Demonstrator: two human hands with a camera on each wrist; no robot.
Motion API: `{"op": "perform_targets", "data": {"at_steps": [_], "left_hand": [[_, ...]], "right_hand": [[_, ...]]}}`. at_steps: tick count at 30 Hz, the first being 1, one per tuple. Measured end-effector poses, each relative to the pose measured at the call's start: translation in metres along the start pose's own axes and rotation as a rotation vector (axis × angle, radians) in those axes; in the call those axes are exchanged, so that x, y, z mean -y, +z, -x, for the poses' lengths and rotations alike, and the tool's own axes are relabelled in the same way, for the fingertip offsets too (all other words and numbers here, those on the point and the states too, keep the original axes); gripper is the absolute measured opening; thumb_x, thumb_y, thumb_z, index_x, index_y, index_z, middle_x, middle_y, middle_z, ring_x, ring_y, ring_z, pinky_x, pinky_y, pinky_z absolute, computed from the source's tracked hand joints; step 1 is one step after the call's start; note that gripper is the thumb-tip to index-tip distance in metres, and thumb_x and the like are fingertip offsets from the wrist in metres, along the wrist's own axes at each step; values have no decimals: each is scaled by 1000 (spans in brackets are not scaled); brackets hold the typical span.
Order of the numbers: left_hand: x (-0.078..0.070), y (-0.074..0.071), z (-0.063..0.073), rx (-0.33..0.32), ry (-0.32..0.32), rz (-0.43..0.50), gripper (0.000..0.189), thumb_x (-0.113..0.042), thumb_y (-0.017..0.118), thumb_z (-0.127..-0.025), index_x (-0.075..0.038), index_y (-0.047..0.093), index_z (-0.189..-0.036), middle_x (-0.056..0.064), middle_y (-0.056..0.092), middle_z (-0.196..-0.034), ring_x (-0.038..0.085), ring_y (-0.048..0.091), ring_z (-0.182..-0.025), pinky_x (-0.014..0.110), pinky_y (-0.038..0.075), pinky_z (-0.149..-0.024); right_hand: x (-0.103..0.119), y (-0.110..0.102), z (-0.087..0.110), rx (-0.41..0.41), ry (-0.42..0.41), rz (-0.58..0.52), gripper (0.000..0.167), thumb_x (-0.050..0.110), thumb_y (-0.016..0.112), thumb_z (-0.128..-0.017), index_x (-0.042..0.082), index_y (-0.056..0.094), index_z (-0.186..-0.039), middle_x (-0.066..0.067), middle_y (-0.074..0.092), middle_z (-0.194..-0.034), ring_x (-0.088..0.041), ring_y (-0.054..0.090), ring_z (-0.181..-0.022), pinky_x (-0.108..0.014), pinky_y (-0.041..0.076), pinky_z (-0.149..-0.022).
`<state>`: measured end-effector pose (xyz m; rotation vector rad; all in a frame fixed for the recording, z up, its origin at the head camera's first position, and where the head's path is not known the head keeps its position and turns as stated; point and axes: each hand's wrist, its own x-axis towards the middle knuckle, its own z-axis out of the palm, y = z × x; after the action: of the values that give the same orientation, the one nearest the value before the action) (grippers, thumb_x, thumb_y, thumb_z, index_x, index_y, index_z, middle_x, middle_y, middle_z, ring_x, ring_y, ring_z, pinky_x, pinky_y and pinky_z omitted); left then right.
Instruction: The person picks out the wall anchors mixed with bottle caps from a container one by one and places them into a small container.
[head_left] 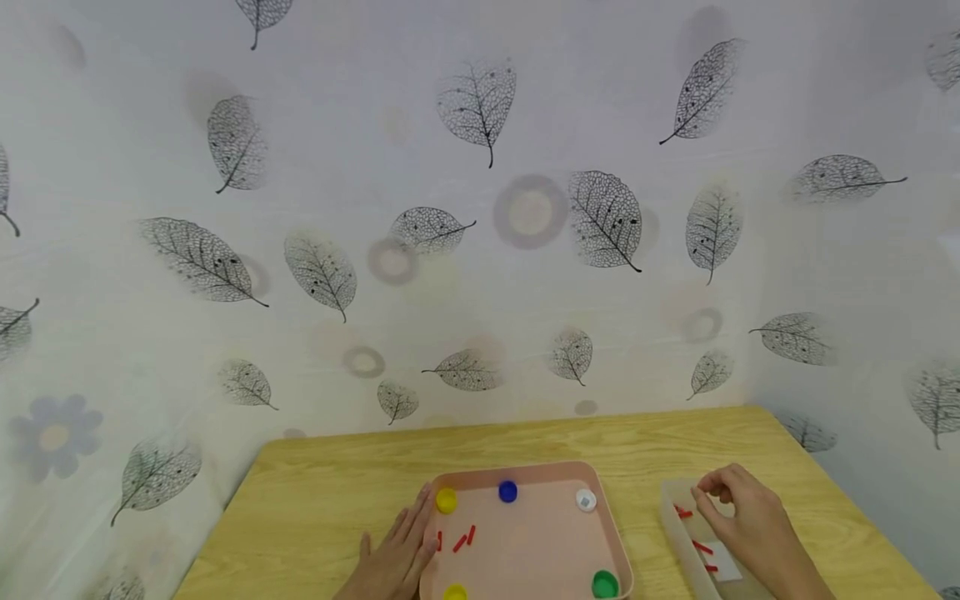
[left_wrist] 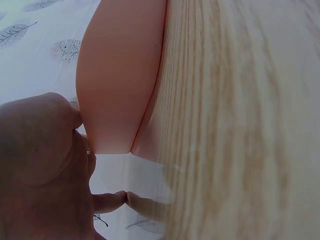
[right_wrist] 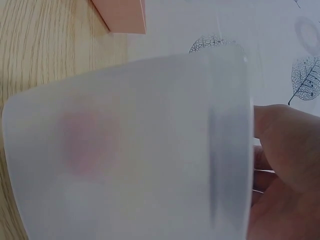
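Note:
My left hand [head_left: 397,552] rests along the left rim of a pink tray [head_left: 525,477], fingers straight and touching its wall. Inside the tray lie several short red sticks [head_left: 460,543], near the left side. My right hand [head_left: 753,521] is over a translucent white bin [head_left: 678,546], thumb and index fingertips close together; I cannot tell whether a small thing is between them. More red sticks [head_left: 702,547] lie in the bin beside a white square piece [head_left: 722,562]. In the right wrist view, the bin's wall [right_wrist: 165,150] hides part of the hand.
Round caps sit around the tray's inside: two yellow [head_left: 446,500], a blue cap [head_left: 507,491], a white cap [head_left: 586,500] and a green cap [head_left: 604,583]. Tray and bin stand apart on a wood-grain table [head_left: 337,475], with a leaf-patterned wall covering [head_left: 480,317] behind it.

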<state>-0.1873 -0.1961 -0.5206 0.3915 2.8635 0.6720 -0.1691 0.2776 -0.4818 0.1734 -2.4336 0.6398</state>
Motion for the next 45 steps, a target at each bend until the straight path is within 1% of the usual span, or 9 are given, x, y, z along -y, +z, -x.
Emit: {"op": "perform_targets", "data": {"at_steps": [7,13,16,22,31,33,37,41,45], "left_hand": [[0,0,1,-2,6,1,66,-57,28,-109,-27,14,-167,-3,14,-172,40,33,-149,91,7,-97],[-1,-1,2,-7,9,0,66,-56,29,-109,-28,13,-167,-4,13,-172,40,33,-149,91,7,-97],[-1,-1,2,-12,14,0,66,-56,29,-110,-27,13,-167,-4,14,-172,40,33,-149,91,7,-97],[0,-1,2,-13,19,-3,66,-56,28,-109,-27,14,-167,-4,14,-172,39,33,-149,91,8,-97],[2,-2,3,-1,26,2,65,-55,28,-110,-27,13,-167,-3,12,-173,40,33,-149,92,7,-96],[2,-2,3,2,24,0,65,-55,28,-110,-27,13,-167,-3,12,-173,40,33,-149,91,7,-96],[2,-2,3,3,17,-10,66,-56,27,-110,-26,14,-167,-3,13,-172,39,33,-149,91,7,-96],[2,-2,3,0,27,-10,66,-56,26,-110,-25,14,-167,-3,12,-172,39,32,-149,91,8,-96],[2,-2,3,-1,35,-4,65,-55,27,-110,-26,13,-167,-3,12,-173,39,32,-150,92,8,-96]], "right_hand": [[1,0,0,18,6,-11,23,1,84,-77,15,68,-82,11,55,-80,-8,53,-70,-28,49,-59],[4,4,-2,-15,-46,-18,25,-1,85,-74,16,68,-81,13,56,-82,-8,55,-71,-26,50,-61],[7,6,-2,-15,-62,-27,27,-1,86,-74,17,68,-81,14,57,-83,-6,54,-71,-27,51,-61],[17,11,0,8,-68,-57,29,-1,87,-75,18,67,-82,14,56,-84,-7,55,-72,-30,53,-62],[34,23,4,13,-101,-91,30,-2,86,-75,18,65,-81,14,54,-83,-1,52,-71,-24,50,-57],[37,26,4,17,-112,-99,30,-1,86,-74,19,65,-80,15,53,-82,1,51,-72,-24,50,-58],[43,32,5,10,-145,-131,34,-3,87,-72,20,63,-80,17,52,-82,0,51,-71,-25,51,-60],[46,39,7,-4,-184,-157,39,-5,88,-69,21,63,-81,17,52,-82,-2,52,-71,-25,51,-59],[51,44,7,10,-195,-163,38,-4,88,-70,21,63,-82,18,52,-84,-1,51,-72,-24,50,-60]]}}
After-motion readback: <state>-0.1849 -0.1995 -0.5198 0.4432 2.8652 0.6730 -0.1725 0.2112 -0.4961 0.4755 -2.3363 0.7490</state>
